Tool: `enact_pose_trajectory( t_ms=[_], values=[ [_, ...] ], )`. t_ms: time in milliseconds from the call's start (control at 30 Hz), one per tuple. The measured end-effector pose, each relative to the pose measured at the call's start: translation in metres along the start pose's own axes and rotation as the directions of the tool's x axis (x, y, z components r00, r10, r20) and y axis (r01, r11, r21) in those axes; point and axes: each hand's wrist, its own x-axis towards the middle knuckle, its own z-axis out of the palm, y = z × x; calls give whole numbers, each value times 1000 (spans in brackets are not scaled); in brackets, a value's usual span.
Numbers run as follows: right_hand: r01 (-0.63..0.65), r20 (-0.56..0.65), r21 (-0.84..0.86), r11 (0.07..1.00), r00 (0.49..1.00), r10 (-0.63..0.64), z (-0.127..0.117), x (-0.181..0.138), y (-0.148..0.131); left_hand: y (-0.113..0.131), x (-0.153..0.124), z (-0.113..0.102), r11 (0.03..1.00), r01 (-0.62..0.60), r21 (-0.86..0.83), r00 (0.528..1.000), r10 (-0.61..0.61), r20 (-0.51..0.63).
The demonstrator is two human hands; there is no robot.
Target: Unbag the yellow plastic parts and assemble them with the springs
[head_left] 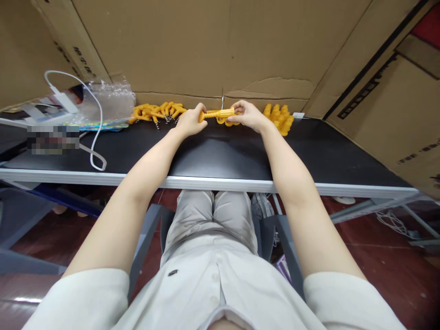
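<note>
Both my hands meet at the far side of a black table (220,156). My left hand (191,121) is closed round one end of a yellow plastic piece (218,114), and my right hand (246,115) pinches its ribbed other end. The piece lies level between them, just above the tabletop. A heap of yellow hook-shaped parts (158,111) with small metal ends lies left of my left hand. A pile of yellow ribbed sleeves (280,118) sits right of my right hand.
Cardboard sheets (192,46) wall the table at the back and right. At the far left lie a clear plastic bag (110,98), a white charger with its cable (98,137) and some papers. The table's pale front edge (220,183) runs above my lap.
</note>
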Motion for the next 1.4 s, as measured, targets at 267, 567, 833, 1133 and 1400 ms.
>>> enact_pose_trajectory(
  t_ms=[267, 567, 833, 1133, 1400],
  values=[
    [-119, 84, 9, 993, 989, 118, -2, -9, -11, -9, 3, -1, 997, -62, -47, 997, 60, -57],
    [-75, 70, 107, 991, 995, 68, -3, -6, -6, -10, 4, 0, 994, -81, -73, 994, 74, -85],
    [-107, 81, 69, 992, 992, 102, -1, -15, -21, -5, 0, -6, 993, -101, -54, 991, 96, -88],
    [-94, 46, 97, 991, 995, 90, 6, -5, -8, 0, -1, -6, 981, -80, -175, 992, 61, -109],
    [-216, 27, 147, 965, 976, 215, 12, 4, -2, 1, -2, -8, 986, -103, -128, 989, 88, -119]
  ],
)
